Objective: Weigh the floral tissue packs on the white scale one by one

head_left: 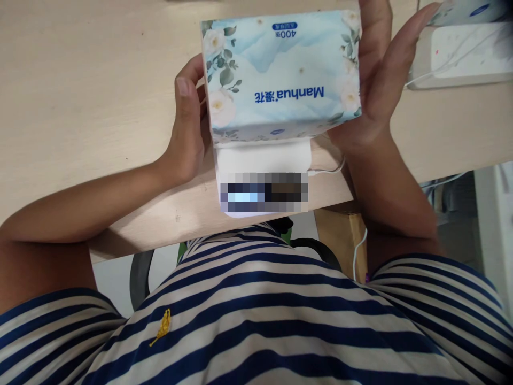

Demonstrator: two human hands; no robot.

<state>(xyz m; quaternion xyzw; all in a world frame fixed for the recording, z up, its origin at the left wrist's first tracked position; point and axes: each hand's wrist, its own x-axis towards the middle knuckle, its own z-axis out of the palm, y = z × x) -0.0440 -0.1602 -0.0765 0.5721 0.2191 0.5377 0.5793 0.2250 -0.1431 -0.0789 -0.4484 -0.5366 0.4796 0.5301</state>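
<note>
A pale blue tissue pack (280,64) with white flowers, its printing upside down from my side, is between my two hands at the table's near side. My left hand (188,117) grips its left side, with bent fingers partly hidden behind it and the thumb up. Against the right side presses the palm of my right hand (377,85), its fingers stretched along the pack and its thumb spread away. Below the pack lies a white flat device (264,159), partly covered by it, its lower part blurred out. Whether the pack touches this device I cannot tell.
A white cable (331,170) runs from the device to the right. On the light wooden table (88,80), at the upper right, a white box-like object (425,64) stands beside another blue pack (460,13). A cardboard box (344,235) is below the table edge.
</note>
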